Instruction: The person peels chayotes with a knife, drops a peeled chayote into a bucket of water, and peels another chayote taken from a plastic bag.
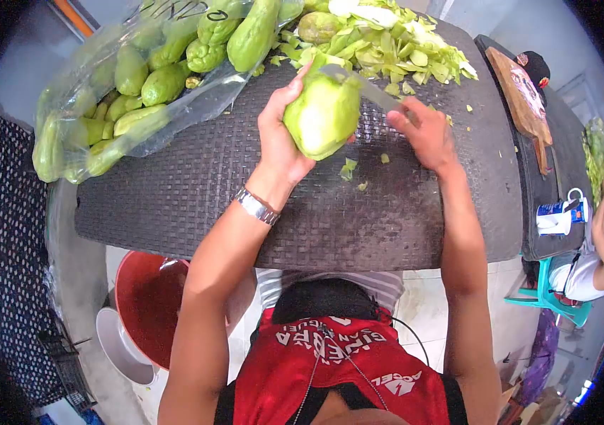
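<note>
My left hand [282, 134] is wrapped round a pale green chayote [322, 117], mostly peeled, held above the dark woven-pattern table [210, 184]. In my right hand [426, 134] is a knife [365, 88], its blade reaching left to the top of the chayote. Behind the chayote lies a heap of green peelings [401, 46], with some scraps scattered on the table nearby. A clear plastic bag [195, 106] at the left holds several unpeeled chayotes [164, 85]. The fingers of my left hand are partly hidden behind the chayote.
Below the table's left edge stand a red bucket [149, 304] and a white pail [114, 340]. At the right, a second table carries a wooden board [521, 99] and a white mug [555, 221]. Another person sits there on a teal stool [546, 290], one arm at bagged greens [599, 152].
</note>
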A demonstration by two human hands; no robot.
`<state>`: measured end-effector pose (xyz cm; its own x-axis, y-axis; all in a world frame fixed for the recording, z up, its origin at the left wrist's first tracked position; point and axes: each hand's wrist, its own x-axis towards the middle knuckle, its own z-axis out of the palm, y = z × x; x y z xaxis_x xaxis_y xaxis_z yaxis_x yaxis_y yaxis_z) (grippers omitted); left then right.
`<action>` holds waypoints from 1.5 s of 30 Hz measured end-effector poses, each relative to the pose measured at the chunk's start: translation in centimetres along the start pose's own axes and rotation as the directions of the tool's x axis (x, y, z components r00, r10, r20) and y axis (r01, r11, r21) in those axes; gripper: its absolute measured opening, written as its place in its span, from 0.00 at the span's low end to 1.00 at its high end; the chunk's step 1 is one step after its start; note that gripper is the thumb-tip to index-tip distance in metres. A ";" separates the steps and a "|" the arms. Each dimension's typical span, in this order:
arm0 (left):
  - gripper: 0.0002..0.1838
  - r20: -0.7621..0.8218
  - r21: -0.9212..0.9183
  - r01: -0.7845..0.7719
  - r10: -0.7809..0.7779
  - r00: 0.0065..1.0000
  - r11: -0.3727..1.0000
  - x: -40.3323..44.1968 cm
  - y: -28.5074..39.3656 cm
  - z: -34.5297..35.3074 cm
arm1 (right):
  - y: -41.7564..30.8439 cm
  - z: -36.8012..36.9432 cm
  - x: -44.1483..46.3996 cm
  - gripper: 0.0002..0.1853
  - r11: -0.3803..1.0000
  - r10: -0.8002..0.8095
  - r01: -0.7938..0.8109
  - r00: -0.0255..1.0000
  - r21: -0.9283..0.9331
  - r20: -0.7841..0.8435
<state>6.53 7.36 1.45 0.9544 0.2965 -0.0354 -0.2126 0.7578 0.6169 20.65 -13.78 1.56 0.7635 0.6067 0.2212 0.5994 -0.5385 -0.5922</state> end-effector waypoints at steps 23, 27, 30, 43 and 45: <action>0.32 -0.137 -0.145 0.024 -0.044 0.990 0.989 0.6 0.0 -0.1 | 2.4 -0.5 1.8 0.40 0.950 0.307 -0.311 0.947 -0.031 -0.096; 0.30 -0.163 -0.091 0.021 -0.036 0.986 0.996 1.5 0.1 -0.9 | 2.1 -0.7 0.3 0.42 0.963 0.264 -0.250 0.947 0.098 -0.184; 0.30 -0.103 -0.094 0.068 -0.078 0.992 0.993 1.2 -0.5 -1.4 | 1.0 -1.9 0.8 0.43 0.601 0.616 -0.647 0.749 0.470 0.244; 0.28 -0.067 -0.187 0.145 -0.160 0.985 0.972 0.9 -0.8 -1.6 | -6.5 3.2 -3.4 0.31 0.937 -0.345 0.337 0.934 -0.093 -0.091; 0.28 -0.066 -0.174 0.135 -0.149 0.987 0.975 0.7 -0.7 -1.2 | -6.3 3.5 -3.4 0.32 0.938 -0.345 0.337 0.932 -0.084 -0.108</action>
<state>7.13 7.72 0.03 0.9595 0.2181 -0.1781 -0.1147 0.8804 0.4601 13.46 -10.44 1.85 0.5312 0.6882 0.4941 0.8397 -0.3498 -0.4154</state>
